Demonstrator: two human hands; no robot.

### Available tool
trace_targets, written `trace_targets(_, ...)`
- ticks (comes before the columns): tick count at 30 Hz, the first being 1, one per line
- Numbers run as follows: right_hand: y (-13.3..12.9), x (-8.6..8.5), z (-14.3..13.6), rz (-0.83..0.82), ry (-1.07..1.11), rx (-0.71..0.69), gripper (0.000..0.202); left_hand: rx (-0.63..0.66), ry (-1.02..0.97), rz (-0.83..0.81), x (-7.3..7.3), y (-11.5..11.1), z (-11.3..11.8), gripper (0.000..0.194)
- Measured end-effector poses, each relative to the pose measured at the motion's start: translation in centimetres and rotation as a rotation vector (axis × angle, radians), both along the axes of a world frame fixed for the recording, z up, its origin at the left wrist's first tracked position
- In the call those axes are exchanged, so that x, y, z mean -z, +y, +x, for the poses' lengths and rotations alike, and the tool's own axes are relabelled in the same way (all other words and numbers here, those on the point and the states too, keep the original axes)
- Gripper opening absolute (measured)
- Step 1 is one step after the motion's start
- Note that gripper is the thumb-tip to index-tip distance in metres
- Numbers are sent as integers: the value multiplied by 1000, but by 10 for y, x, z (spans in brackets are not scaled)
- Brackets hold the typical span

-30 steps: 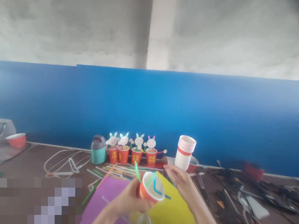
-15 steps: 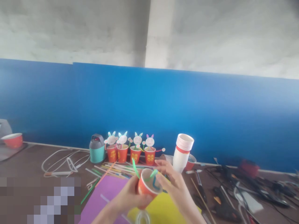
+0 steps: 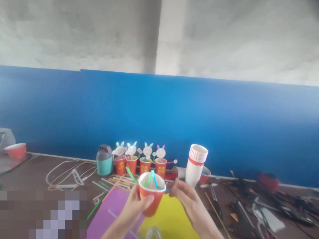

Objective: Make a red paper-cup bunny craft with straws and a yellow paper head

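Observation:
A red paper cup [image 3: 152,202] with a white rim is gripped by my left hand [image 3: 136,202], thumb across its front and fingers round its left side. A green straw [image 3: 131,175] sticks out past the cup's left rim, and another green piece bends up inside. From the bend, a blue straw [image 3: 157,183] runs down to the right wall. Just outside that wall my right hand [image 3: 185,197] is pinched, its fingertips on what looks like the blue straw's outer end; the tips are partly hidden.
Several red cups with rabbit-face figures [image 3: 160,167] line the back. Stacked white cups [image 3: 194,166] stand right of them, a teal-grey container [image 3: 104,162] left. Purple paper [image 3: 112,205], yellow paper [image 3: 174,219], a tape roll [image 3: 154,233] and loose straws lie nearby; cables and tools clutter the right.
My right hand has moved from over the cup's mouth to outside its right wall, fingers now pinched. The cup has risen slightly and shifted left in my left hand.

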State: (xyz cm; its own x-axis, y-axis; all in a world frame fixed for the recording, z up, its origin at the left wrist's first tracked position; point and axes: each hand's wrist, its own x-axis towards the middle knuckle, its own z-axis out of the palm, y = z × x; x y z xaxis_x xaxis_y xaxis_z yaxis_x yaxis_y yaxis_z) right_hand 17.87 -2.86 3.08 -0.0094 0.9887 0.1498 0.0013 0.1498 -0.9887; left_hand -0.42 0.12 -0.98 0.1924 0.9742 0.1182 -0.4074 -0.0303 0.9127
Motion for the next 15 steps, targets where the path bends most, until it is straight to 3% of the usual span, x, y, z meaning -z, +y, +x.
trace_targets(5,0,0,3,-33,-13,-21,32,101,12,25,-3,-1,-2,76)
trace_targets(7,2,-2,4,-22,-49,-13,34,71,12,83,-6,0,-2,82)
trace_targets(10,6,-2,6,15,-90,4,37,-221,62,217,-13,3,-5,73)
trace_targets(12,8,0,6,27,-102,-10,37,-441,216,357,-20,4,-10,58)
trace_targets(15,10,2,5,16,-93,-45,35,-531,539,596,-30,4,-20,28)
